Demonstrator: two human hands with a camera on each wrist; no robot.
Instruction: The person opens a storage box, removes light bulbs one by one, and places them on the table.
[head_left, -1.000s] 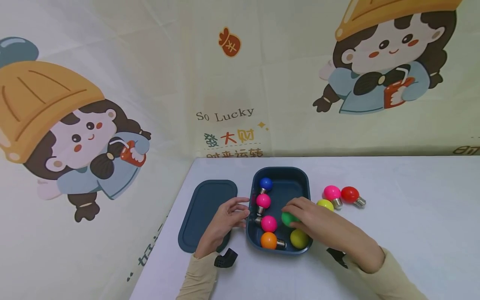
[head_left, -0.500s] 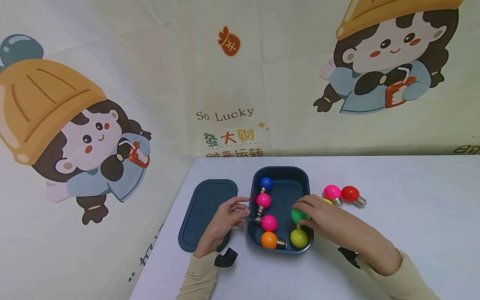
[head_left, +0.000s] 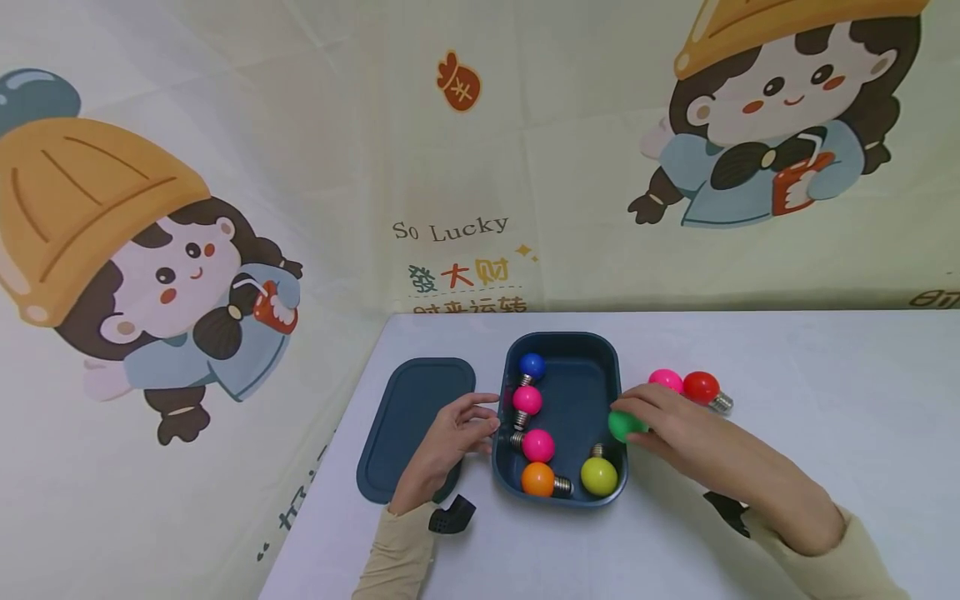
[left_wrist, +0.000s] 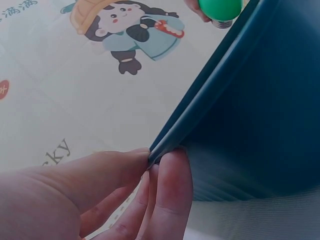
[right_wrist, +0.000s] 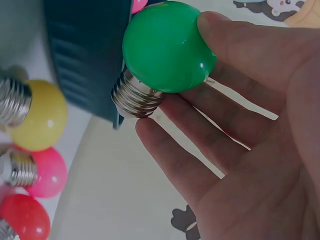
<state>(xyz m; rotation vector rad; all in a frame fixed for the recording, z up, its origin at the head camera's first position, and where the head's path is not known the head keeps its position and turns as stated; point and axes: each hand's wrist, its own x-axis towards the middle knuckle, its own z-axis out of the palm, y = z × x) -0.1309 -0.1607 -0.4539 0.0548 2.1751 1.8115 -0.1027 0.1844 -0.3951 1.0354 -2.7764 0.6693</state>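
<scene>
My right hand [head_left: 678, 421] pinches a green light bulb [head_left: 626, 426] over the right rim of a dark blue box [head_left: 573, 392]. Thumb and fingertips hold the round glass in the right wrist view, and the silver screw base of the green bulb [right_wrist: 167, 47] sticks out beside the box wall. My left hand [head_left: 453, 437] grips the box's left rim, thumb and fingers on either side of it in the left wrist view. Inside the box lie a blue bulb [head_left: 532, 365], two pink bulbs [head_left: 537, 446], an orange bulb [head_left: 537, 479] and a yellow-green bulb [head_left: 599, 477].
A dark blue lid [head_left: 408, 417] lies left of the box, partly behind my left hand. To the right are a red bulb [head_left: 701, 387] and a pink bulb [head_left: 665, 381]. A yellow bulb [right_wrist: 47, 115] shows beside them in the right wrist view, hidden by my hand from above.
My right hand has carried the green bulb rightward, from inside the box to over its right rim. The left hand keeps its place on the left rim.
</scene>
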